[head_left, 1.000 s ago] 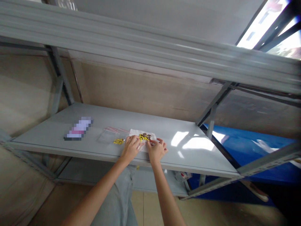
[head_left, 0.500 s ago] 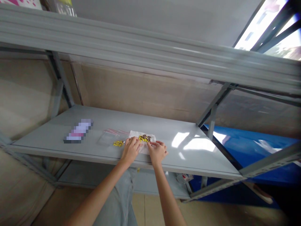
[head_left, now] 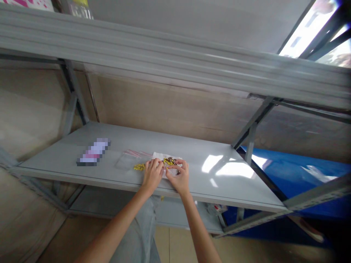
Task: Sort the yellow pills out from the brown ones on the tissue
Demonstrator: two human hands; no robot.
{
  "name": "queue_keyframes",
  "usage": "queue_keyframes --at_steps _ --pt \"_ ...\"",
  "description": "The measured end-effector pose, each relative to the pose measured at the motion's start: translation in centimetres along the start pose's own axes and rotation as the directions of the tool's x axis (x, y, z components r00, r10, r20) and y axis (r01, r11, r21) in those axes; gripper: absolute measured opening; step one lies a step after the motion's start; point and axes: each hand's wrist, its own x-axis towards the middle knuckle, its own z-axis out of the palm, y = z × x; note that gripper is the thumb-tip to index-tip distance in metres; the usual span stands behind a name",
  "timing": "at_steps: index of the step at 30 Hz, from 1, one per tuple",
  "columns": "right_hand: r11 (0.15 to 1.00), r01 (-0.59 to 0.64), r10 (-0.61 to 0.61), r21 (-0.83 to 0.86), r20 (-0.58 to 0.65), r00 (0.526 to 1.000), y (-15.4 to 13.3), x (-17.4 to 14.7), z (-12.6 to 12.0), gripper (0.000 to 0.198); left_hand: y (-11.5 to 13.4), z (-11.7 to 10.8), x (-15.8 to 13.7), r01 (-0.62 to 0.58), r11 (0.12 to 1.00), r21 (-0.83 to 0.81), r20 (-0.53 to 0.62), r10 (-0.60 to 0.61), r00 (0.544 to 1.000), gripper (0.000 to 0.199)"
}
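On the grey shelf lies a white sheet or flat bag point(head_left: 158, 155) bearing a pile of small yellow and brown shiny pieces point(head_left: 170, 160). My left hand point(head_left: 152, 174) rests at its left edge, fingers bent and closed together; what they hold, if anything, is hidden. Over the right part of the sheet, my right hand point(head_left: 180, 177) has its thumb and index finger curved together in a pinch, with a tiny yellow spot at the tips. A cluster of small yellow pieces point(head_left: 139, 167) lies left of my left hand, beside clear zip bags point(head_left: 126, 160) with red-striped tops.
A pixelated phone-like object point(head_left: 94, 152) lies on the left of the shelf point(head_left: 197, 182). An upper shelf point(head_left: 164, 54) runs across above my hands, with a clear yellow-topped container point(head_left: 80, 9) on it. Metal posts point(head_left: 253, 124) stand at the sides; a blue surface point(head_left: 298, 175) is at right.
My right hand has shifted left over the sheet and turned, its thumb and index finger now forming a ring. My left hand stays in place. The view has moved slightly.
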Motion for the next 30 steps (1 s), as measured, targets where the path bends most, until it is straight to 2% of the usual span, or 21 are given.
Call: queue_keyframes --at_steps 3,6,9,14,16,19,20,23,25,30 --pt "0.999 0.036 -0.038 0.026 0.061 0.997 0.03 -0.07 0.1 0.009 0.01 0.04 0.04 -0.032 0.998 -0.063 0.008 0.032 0.999 0.011" --pt "0.999 0.032 -0.034 0.038 0.061 0.998 0.25 -0.08 0.11 0.009 0.01 0.05 0.05 -0.079 0.992 -0.101 -0.014 0.078 0.997 0.017" --pt "0.999 0.008 -0.01 0.043 0.05 0.999 0.45 -0.01 0.08 0.007 0.0 -0.02 0.02 -0.113 0.987 -0.116 -0.019 0.112 0.994 0.016" --pt "0.997 0.064 -0.072 0.05 0.157 0.985 0.28 0.11 0.03 0.012 -0.01 -0.15 -0.01 -0.142 0.981 -0.131 -0.022 0.14 0.99 0.019" --pt "0.998 0.058 -0.062 0.033 0.147 0.987 0.18 0.05 -0.08 0.015 0.01 -0.14 -0.03 -0.136 0.982 -0.134 -0.029 0.134 0.991 0.019" --pt "0.994 -0.094 0.091 -0.063 -0.044 0.995 0.31 -0.19 -0.31 0.024 -0.02 -0.02 -0.07 -0.109 0.986 -0.122 -0.049 0.104 0.993 0.019" --pt "0.976 -0.188 0.172 -0.112 -0.138 0.975 0.41 -0.29 -0.37 0.028 -0.05 0.04 -0.09 -0.104 0.988 -0.115 -0.058 0.098 0.994 0.017" --pt "0.852 -0.471 0.376 -0.227 -0.361 0.854 0.57 -0.51 -0.41 0.035 -0.15 0.25 -0.11 -0.107 0.99 -0.094 -0.082 0.099 0.992 0.009" --pt "0.788 -0.549 0.425 -0.28 -0.398 0.813 0.48 -0.57 -0.32 0.032 -0.17 0.33 -0.1 -0.105 0.991 -0.078 -0.095 0.098 0.991 0.007" --pt "0.761 -0.509 0.402 -0.402 -0.323 0.857 0.19 -0.71 0.03 0.025 0.01 0.21 0.0 -0.099 0.994 -0.037 -0.123 0.094 0.988 0.008"
